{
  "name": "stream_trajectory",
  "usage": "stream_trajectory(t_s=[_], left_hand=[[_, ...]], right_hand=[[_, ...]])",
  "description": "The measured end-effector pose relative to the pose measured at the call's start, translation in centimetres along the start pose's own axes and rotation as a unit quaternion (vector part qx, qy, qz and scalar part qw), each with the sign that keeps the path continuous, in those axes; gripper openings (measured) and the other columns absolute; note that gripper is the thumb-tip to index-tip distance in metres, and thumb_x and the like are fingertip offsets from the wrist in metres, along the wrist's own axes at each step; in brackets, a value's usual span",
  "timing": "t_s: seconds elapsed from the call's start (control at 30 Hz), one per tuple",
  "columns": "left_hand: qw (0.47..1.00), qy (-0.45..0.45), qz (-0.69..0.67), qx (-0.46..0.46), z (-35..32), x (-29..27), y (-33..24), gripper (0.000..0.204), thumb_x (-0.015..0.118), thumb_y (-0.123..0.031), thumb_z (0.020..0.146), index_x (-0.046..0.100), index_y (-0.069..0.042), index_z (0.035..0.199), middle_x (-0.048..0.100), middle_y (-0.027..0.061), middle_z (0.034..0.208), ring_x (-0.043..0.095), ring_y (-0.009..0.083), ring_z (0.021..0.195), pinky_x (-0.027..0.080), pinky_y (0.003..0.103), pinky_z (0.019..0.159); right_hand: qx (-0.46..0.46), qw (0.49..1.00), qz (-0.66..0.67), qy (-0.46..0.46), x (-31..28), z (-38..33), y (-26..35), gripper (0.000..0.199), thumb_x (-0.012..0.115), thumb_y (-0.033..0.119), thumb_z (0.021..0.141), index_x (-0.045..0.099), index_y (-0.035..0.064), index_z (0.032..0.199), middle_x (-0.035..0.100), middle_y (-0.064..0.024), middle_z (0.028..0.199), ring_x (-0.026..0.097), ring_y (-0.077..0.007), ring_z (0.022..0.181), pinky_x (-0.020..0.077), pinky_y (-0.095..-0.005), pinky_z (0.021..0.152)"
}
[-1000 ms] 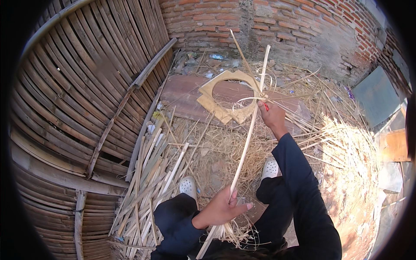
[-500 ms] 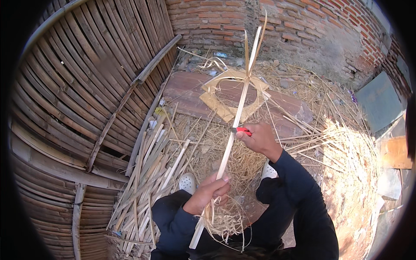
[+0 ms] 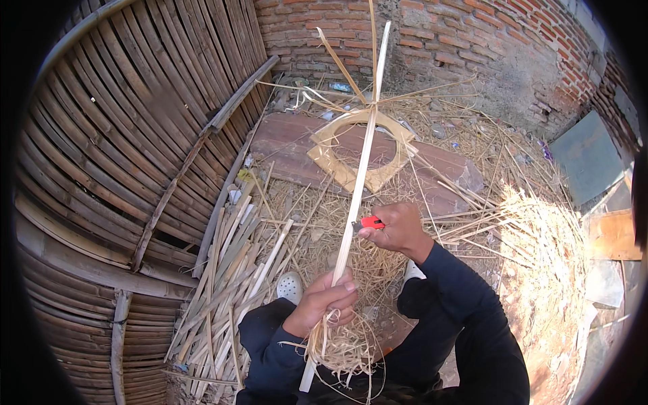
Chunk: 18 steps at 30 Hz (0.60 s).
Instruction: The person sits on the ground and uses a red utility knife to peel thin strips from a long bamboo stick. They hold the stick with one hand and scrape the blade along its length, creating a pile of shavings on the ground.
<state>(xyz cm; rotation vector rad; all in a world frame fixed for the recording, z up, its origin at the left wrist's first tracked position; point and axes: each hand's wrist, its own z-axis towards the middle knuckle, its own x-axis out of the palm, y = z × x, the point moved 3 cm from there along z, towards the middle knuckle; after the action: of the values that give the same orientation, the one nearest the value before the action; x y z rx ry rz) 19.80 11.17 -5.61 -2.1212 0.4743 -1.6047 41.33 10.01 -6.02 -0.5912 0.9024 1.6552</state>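
Note:
My left hand is closed around the lower part of a long pale bamboo strip, which slants up and away from me. Thin split slivers splay out near its far end. In my right hand is a red-handled knife, its dark blade against the strip's right side, a short way beyond my left hand. Curled shavings lie bunched over my lap under my left hand.
A wooden board with a large round hole rests beyond the strip on a reddish-brown slab. Many bamboo strips lie piled at left beside a slatted bamboo wall. A brick wall stands behind; shavings cover the ground.
My right hand and the knife have come nearer to me along the strip. At the far end the slivers have spread wider, one bending left.

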Motion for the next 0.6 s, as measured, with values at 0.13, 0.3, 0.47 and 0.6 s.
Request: stream_trajectory(t_s=[0.13, 0.3, 0.47, 0.6], left_hand=[[1.0, -0.024, -0.02, 0.002, -0.3, -0.2, 0.3, 0.013, 0.044, -0.007, 0.097, 0.038, -0.015, 0.089, 0.03, -0.0048, 0.055, 0.025, 0.0051, 0.039, 0.024, 0.022, 0.038], [0.999, -0.022, -0.027, -0.021, -0.8, 0.1, 1.4, 0.016, 0.045, -0.005, 0.096, 0.037, -0.015, 0.087, 0.03, -0.005, 0.056, 0.025, 0.0052, 0.039, 0.024, 0.023, 0.038], [0.999, -0.018, 0.005, -0.038, -0.3, 0.4, 1.8, 0.019, 0.047, -0.006, 0.096, 0.035, -0.016, 0.085, 0.031, -0.0052, 0.057, 0.027, 0.0054, 0.042, 0.025, 0.023, 0.041], [0.997, -0.011, 0.052, -0.059, -0.8, 0.5, 3.3, 0.021, 0.05, -0.006, 0.095, 0.035, -0.016, 0.084, 0.032, -0.0052, 0.06, 0.029, 0.0053, 0.046, 0.027, 0.023, 0.043]], right_hand=[[-0.06, 0.997, 0.032, 0.026, 0.0, -0.4, 2.7, 0.055, 0.067, 0.066, 0.07, 0.057, 0.0133, 0.055, 0.051, -0.0064, 0.048, 0.054, -0.0255, 0.042, 0.0401, -0.0372, 0.041], [0.024, 0.999, -0.016, -0.027, 0.6, 1.6, -1.2, 0.056, 0.064, 0.065, 0.073, 0.056, 0.0121, 0.056, 0.052, -0.0082, 0.048, 0.056, -0.0271, 0.045, 0.0412, -0.0389, 0.042], [0.07, 0.997, -0.044, -0.005, 0.7, 1.0, -5.3, 0.059, 0.054, 0.066, 0.081, 0.062, 0.0104, 0.062, 0.055, -0.0113, 0.052, 0.058, -0.0325, 0.051, 0.0423, -0.0426, 0.046], [0.23, 0.97, -0.042, -0.071, 0.5, 2.6, -10.9, 0.065, 0.044, 0.067, 0.086, 0.065, 0.0076, 0.069, 0.057, -0.0151, 0.056, 0.058, -0.0368, 0.058, 0.0435, -0.0451, 0.055]])
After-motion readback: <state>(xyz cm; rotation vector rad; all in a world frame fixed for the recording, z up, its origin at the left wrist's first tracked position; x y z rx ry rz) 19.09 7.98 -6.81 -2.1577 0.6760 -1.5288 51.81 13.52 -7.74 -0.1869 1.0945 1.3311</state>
